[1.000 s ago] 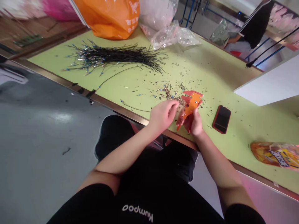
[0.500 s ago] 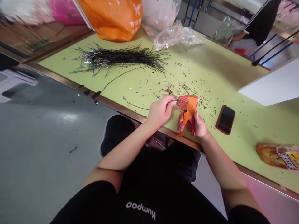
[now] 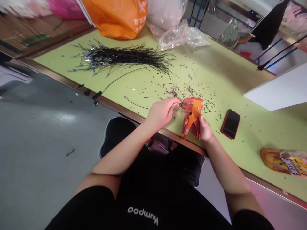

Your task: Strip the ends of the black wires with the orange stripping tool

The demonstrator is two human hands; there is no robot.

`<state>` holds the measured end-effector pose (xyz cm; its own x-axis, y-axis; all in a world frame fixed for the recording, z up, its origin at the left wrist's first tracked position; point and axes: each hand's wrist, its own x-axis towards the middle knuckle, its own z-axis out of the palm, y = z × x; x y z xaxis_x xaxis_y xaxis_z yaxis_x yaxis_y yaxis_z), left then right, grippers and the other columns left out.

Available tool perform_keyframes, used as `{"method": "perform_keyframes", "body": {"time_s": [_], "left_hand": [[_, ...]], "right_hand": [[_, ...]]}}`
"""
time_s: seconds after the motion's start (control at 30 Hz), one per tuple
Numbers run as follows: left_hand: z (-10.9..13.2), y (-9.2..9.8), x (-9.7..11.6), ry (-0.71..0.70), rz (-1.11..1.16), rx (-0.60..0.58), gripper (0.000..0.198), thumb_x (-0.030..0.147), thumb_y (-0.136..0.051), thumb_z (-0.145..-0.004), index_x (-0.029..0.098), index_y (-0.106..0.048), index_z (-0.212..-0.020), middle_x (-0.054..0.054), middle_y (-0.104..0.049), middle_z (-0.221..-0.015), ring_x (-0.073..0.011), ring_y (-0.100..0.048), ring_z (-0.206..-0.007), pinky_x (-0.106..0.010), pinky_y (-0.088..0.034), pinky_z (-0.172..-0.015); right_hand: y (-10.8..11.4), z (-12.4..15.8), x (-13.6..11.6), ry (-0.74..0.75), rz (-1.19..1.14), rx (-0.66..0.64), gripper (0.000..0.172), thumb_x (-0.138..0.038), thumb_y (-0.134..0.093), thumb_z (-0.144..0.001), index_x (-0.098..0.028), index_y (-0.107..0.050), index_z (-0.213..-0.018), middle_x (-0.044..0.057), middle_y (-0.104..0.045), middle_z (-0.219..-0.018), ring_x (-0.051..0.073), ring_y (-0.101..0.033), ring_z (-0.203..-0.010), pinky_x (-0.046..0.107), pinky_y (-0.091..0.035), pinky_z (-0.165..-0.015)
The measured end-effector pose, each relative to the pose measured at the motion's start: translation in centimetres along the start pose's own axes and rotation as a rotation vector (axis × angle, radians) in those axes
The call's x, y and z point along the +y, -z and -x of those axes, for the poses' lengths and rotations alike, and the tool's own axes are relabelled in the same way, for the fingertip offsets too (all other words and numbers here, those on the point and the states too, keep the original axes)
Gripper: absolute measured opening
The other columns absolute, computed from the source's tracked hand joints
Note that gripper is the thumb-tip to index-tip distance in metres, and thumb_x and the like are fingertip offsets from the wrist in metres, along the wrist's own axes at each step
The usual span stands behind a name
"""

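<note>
My right hand (image 3: 204, 128) is wrapped around the handles of an orange and red wire stripper (image 3: 197, 108), whose head points up and away from me. Just left of its jaws, my left hand (image 3: 162, 111) is closed in a pinch. A thin black wire (image 3: 136, 104) with a blue-tipped end runs across the table into that hand. Its other end, near the jaws, is too small to make out. Beyond both hands lies a large bundle of black wires (image 3: 129, 57), many with blue and metal ends at the left.
Cut black scraps (image 3: 174, 92) are strewn around the stripper. To the right lie a red-cased phone (image 3: 230, 124) and a bottle (image 3: 283, 161) on its side. An orange bag (image 3: 117, 22) and clear plastic bags (image 3: 178, 36) stand at the back. A person (image 3: 266, 28) sits beyond.
My left hand has drawn slightly left, away from the stripper's jaws, still pinched. The right hand keeps its hold on the stripper, and the view has shifted a little.
</note>
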<state>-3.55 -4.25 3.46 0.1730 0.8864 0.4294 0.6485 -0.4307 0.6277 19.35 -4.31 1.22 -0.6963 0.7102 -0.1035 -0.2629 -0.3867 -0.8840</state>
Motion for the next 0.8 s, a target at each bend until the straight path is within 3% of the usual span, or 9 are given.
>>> {"method": "perform_keyframes", "body": {"time_s": [0.2,0.37,0.53,0.8], "left_hand": [[0.0,-0.9,0.3,0.046,-0.006,0.004,0.028,0.031,-0.042,-0.112,0.022,-0.068,-0.114,-0.004,-0.082,-0.104,-0.017,-0.076,-0.08,-0.027,-0.055,-0.075],[-0.1,-1.0,0.4,0.043,-0.089,-0.038,0.031,0.032,-0.039,-0.113,0.022,-0.068,-0.116,-0.004,-0.081,-0.099,-0.0191,-0.076,-0.08,-0.028,-0.053,-0.072],[-0.1,-1.2,-0.1,0.021,-0.14,-0.048,0.03,0.033,-0.038,-0.112,0.023,-0.066,-0.113,-0.005,-0.081,-0.095,-0.0204,-0.075,-0.076,-0.03,-0.051,-0.067],[-0.2,-1.2,0.2,0.024,-0.161,-0.027,0.03,0.036,-0.039,-0.113,0.024,-0.066,-0.117,-0.004,-0.08,-0.089,-0.0202,-0.073,-0.072,-0.029,-0.048,-0.064]], "right_hand": [[0.0,-0.1,-0.1,0.002,-0.007,-0.028,0.067,-0.086,-0.065,-0.088,-0.019,-0.069,-0.096,0.002,-0.066,-0.07,0.02,-0.067,-0.062,0.037,-0.065,-0.064],[0.1,-0.1,0.1,-0.026,0.04,0.023,0.068,-0.088,-0.064,-0.087,-0.02,-0.066,-0.093,0.001,-0.064,-0.067,0.02,-0.066,-0.061,0.037,-0.064,-0.063],[-0.5,-0.1,0.1,-0.037,0.078,0.115,0.06,-0.081,-0.068,-0.09,-0.022,-0.061,-0.078,-0.005,-0.052,-0.055,0.014,-0.05,-0.047,0.03,-0.054,-0.05],[-1.6,0.0,0.2,-0.051,0.139,0.259,0.067,-0.084,-0.075,-0.081,-0.024,-0.049,-0.067,-0.009,-0.038,-0.049,0.01,-0.031,-0.04,0.026,-0.032,-0.038]]}}
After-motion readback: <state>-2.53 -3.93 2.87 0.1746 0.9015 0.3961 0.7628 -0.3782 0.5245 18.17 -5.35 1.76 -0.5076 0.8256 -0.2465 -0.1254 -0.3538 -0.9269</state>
